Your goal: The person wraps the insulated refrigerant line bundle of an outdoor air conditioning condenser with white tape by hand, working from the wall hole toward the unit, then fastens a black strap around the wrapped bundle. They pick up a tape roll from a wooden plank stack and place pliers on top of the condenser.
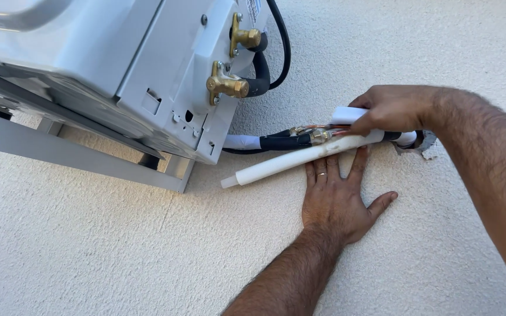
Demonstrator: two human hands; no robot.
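My right hand (pixel 390 108) grips a roll of white tape (pixel 346 115) pressed against a bundle of pipes near a hole in the wall (pixel 424 146). The bundle holds black-insulated lines (pixel 285 142) with brass and copper fittings (pixel 317 136) and a white drain pipe (pixel 288 161) that sticks out to the lower left. My left hand (pixel 335 196) lies flat on the rough wall just below the white pipe, fingers spread and touching its underside. It holds nothing.
A white outdoor air-conditioner unit (pixel 118 64) sits on a grey metal bracket (pixel 60 149) at the upper left. Two brass valves (pixel 226 85) with black hoses (pixel 262 73) stick out of its side. A black cable (pixel 285 44) loops beside them.
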